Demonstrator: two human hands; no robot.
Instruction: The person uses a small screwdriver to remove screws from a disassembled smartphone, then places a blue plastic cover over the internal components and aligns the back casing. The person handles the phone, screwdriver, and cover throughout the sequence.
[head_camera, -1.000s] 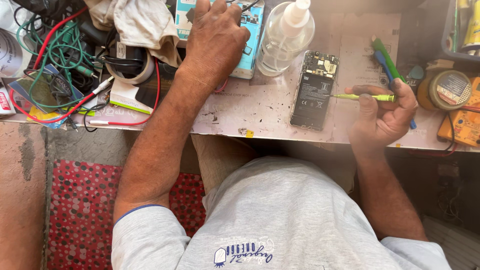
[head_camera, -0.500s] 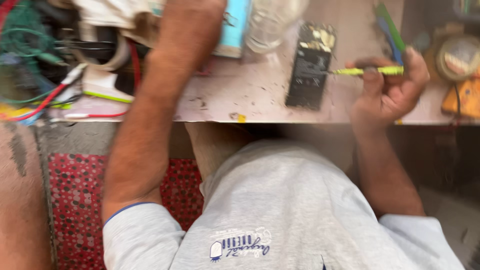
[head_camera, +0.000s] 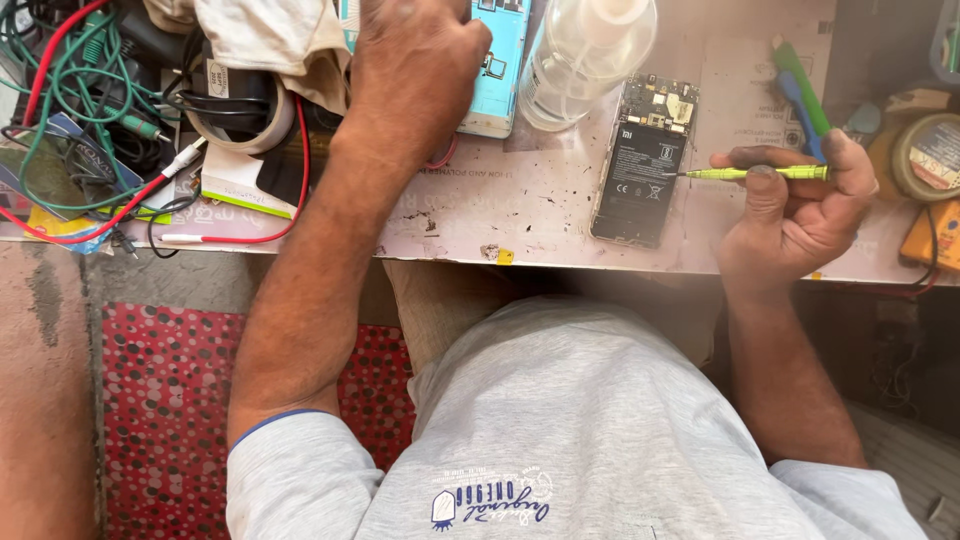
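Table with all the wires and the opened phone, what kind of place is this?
Probably a phone repair bench. An opened phone lies with its battery bare, the right hand holds a thin yellow screwdriver, and tangled wires crowd the worktable.

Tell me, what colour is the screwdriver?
Yellow-green; the screwdriver in the right hand shows best in the head view.

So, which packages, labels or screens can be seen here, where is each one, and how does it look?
Light blue flat package: top centre, under the left hand.
Black battery label: on the opened phone, centre; rectangular, small white marks.
Round tin: right edge, pale label on top.
White and green card: left, beside the cables.
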